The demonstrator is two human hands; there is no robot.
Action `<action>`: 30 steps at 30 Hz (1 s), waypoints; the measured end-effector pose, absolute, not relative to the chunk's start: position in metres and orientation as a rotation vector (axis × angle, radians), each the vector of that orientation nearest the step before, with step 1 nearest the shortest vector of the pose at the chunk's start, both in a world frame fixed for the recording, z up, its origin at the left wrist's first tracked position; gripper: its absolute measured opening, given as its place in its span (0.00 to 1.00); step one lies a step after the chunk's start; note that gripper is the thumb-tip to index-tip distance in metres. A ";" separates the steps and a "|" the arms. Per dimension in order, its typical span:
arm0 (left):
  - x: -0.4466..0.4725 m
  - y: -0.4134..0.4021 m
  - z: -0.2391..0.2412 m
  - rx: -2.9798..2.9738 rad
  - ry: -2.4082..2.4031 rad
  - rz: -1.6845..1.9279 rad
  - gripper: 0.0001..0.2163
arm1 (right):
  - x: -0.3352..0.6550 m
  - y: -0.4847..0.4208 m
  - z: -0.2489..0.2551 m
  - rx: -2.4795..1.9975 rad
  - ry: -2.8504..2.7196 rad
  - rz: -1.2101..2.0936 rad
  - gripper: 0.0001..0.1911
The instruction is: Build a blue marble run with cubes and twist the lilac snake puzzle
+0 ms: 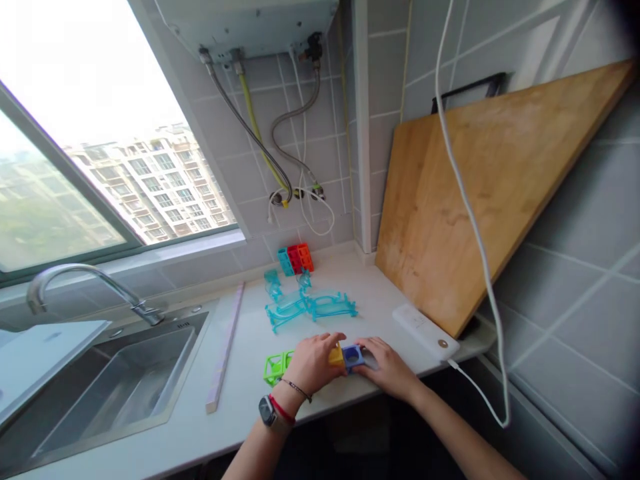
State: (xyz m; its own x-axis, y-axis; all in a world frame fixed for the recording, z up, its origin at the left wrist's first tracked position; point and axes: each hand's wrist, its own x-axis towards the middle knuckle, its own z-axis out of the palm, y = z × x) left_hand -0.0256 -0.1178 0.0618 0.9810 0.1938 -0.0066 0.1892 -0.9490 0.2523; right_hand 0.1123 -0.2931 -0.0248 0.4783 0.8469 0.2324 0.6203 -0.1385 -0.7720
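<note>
Blue block (353,357), square, round-holed, seemingly joined to a yellow piece (337,355); both hands (311,363) (387,368) pinch the pair.

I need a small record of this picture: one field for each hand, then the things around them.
Left hand: holds the yellow block
Right hand: holds the grey block
Between hands: blue block; whether the blocks are joined is unclear
Left wrist: watch
Beside left hand: green frame, partly hidden
Beyond hands: turquoise pieces on the white counter
Right side: power strip; wooden board, leaning
Left side: long stick; sink; tap
</note>
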 end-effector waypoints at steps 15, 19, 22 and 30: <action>-0.037 -0.118 0.065 2.874 0.305 0.059 0.29 | 0.136 -0.214 -0.016 -1.816 -1.089 0.130 0.17; -0.037 -0.117 0.064 2.861 0.310 0.068 0.27 | 0.138 -0.197 -0.008 -1.661 -1.134 0.162 0.18; -0.037 -0.117 0.063 2.842 0.297 0.075 0.26 | 0.140 -0.189 -0.015 -1.628 -1.255 0.296 0.20; -0.037 -0.117 0.063 2.840 0.268 0.114 0.26 | 0.132 -0.201 -0.028 -1.643 -1.258 0.321 0.29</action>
State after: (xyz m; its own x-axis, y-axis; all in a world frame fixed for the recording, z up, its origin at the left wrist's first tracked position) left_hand -0.0372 -0.1168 0.0628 0.9796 0.1942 0.0512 0.1716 -0.9418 0.2890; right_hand 0.1324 -0.2005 -0.0279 0.4233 0.8400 0.3395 0.5742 0.0412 -0.8176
